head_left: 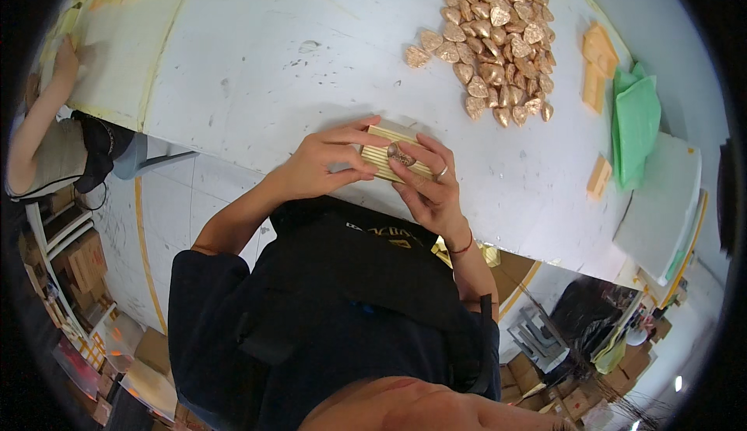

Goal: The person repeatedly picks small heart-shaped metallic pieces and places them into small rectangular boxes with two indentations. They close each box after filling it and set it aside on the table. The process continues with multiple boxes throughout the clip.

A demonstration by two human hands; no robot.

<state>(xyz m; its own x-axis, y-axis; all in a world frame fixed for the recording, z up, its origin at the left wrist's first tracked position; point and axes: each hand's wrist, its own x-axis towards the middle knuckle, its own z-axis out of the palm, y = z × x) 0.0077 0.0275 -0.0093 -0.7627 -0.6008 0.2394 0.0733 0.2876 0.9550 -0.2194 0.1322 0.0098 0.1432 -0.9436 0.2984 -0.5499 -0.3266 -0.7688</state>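
A small box (377,164) with cream and gold ribbed stripes is held over the near edge of the table. My left hand (331,159) grips its left end, thumb along the near side and fingers along the far side. On the striped face sits a small oval dark-metallic piece (394,151). The fingers of my right hand (434,186) are closed around that piece and rest on the box's right part. A ring and a red cord show on this hand and wrist. Farther right on the table lies a heap of copper-coloured, heart-like pieces (498,38).
The white table (264,65) stretches away ahead. Orange-yellow foam pieces (597,61), a green bag (634,124) and a white panel (661,205) line its right side. At the left, another person's arm (47,112) reaches onto the table. A grey stool (541,341) stands lower right.
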